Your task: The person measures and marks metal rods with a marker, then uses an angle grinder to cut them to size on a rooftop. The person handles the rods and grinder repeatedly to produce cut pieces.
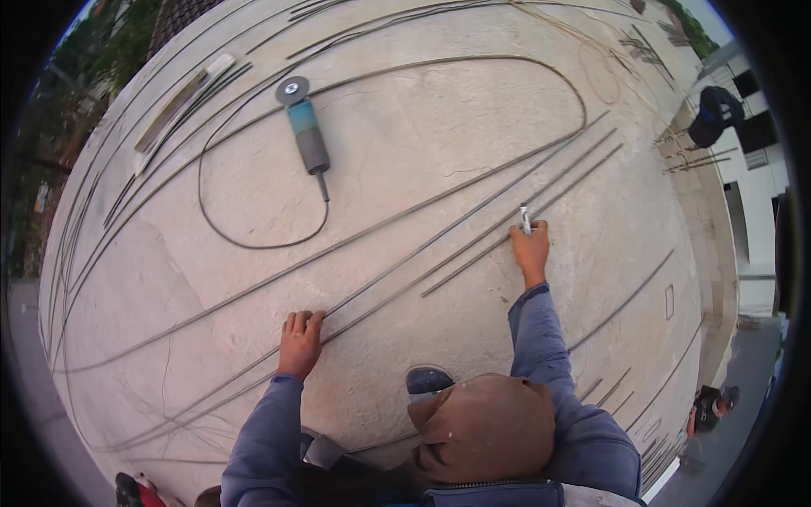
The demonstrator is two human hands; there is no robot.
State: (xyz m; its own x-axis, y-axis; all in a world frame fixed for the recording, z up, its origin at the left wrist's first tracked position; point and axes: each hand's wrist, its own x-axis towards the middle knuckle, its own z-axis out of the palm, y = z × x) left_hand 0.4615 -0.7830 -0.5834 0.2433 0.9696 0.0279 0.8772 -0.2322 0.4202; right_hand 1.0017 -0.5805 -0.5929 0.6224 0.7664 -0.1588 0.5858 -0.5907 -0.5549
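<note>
Several long steel rods lie slantwise across the pale concrete slab. My left hand (302, 342) is closed over a steel rod (405, 260), with the fingertips curled at it; a second rod (473, 243) runs close beside it. Farther right, my right hand (530, 249) pinches a small silvery-white piece (525, 218), whose kind I cannot make out. That hand is beside a shorter rod (456, 277), near its middle. Ahead of the hands lies a teal and grey angle grinder (307, 135) with a cutting disc on its end.
The grinder's dark cord (203, 190) loops over the slab. A bent rod (473, 58) curves behind the rods. More bars (190, 110) lie at far left. A dark shoe (427, 380) is below me. At right, beyond the slab's edge, another person (711, 410) is visible.
</note>
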